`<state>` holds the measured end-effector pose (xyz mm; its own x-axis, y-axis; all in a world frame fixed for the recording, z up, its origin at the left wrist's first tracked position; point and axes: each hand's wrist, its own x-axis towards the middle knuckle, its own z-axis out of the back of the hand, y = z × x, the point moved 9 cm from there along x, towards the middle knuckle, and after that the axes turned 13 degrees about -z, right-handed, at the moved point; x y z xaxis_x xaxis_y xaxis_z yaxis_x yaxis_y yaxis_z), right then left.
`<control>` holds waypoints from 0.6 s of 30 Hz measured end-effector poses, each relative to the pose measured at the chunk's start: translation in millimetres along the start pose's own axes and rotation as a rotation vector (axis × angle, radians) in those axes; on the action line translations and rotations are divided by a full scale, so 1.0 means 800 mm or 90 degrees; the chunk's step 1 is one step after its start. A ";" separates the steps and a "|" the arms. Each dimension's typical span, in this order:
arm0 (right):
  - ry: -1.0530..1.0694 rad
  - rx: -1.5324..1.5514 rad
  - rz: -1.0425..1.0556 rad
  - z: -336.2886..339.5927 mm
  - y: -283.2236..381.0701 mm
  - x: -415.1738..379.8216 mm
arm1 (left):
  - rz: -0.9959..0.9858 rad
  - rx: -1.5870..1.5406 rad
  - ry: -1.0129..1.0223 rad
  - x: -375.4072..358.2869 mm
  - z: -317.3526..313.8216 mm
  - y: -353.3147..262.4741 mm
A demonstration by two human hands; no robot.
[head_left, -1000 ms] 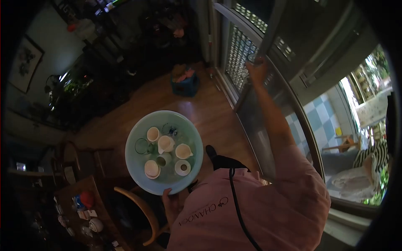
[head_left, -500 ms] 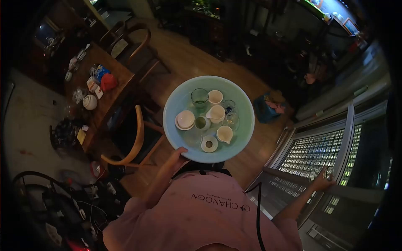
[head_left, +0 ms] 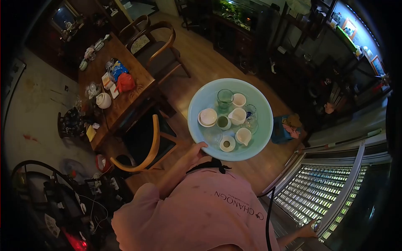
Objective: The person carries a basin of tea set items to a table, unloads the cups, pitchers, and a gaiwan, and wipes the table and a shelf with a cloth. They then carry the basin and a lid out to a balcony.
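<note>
My left hand [head_left: 197,153] grips the near left rim of a pale blue-green plastic basin [head_left: 264,138], thumb over the edge. Inside the basin stand a green-tinted drinking glass [head_left: 225,99], a white cup [head_left: 239,100], two white spouted pitchers [head_left: 237,116] [head_left: 243,136], stacked white bowls [head_left: 207,117], a small pale green cup [head_left: 223,122], a white ring-shaped piece [head_left: 227,143] and clear glassware [head_left: 251,119]. Away to the right, my right hand [head_left: 307,230] is closed at the sliding door frame [head_left: 343,190], around a small round shiny thing I cannot identify.
A wooden table [head_left: 138,85] with a white teapot [head_left: 103,100] and bags is at left. A curved-back chair [head_left: 155,142] stands close to the basin's left. A blue bin [head_left: 284,130] sits on the floor at right, near the slatted window [head_left: 316,188]. An aquarium [head_left: 238,13] glows at the back.
The view has shifted, showing more of the room's far side. The basin and my left hand appear further right. My right hand appears lower, still at the door frame.
</note>
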<state>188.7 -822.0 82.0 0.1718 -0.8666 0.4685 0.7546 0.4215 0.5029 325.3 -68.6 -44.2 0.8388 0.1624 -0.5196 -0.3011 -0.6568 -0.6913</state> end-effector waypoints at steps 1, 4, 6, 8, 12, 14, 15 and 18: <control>0.010 -0.001 -0.007 -0.001 0.004 -0.011 | 0.007 0.000 0.006 0.005 -0.002 -0.008; 0.042 0.003 -0.027 -0.005 -0.001 -0.034 | 0.025 -0.016 0.013 0.023 -0.004 -0.028; 0.063 0.008 -0.045 -0.017 0.000 -0.051 | 0.016 -0.022 0.001 0.044 0.002 -0.037; 0.084 0.016 -0.060 -0.031 -0.003 -0.062 | 0.014 -0.022 0.007 0.066 0.010 -0.044; 0.136 0.028 -0.078 -0.064 -0.005 -0.073 | 0.023 -0.017 -0.007 0.109 0.025 -0.055; 0.169 0.044 -0.092 -0.101 0.016 -0.095 | 0.009 -0.017 -0.012 0.127 0.015 -0.073; 0.183 0.052 -0.099 -0.117 0.036 -0.116 | -0.002 -0.019 -0.017 0.138 0.010 -0.084; 0.227 0.074 -0.123 -0.162 0.114 -0.193 | 0.016 -0.024 -0.014 0.180 0.000 -0.107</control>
<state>313.1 -684.4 -38.7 0.2574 -0.9624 0.0867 0.7216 0.2512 0.6451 472.0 10.8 -60.0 0.8208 0.1617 -0.5478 -0.3045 -0.6877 -0.6591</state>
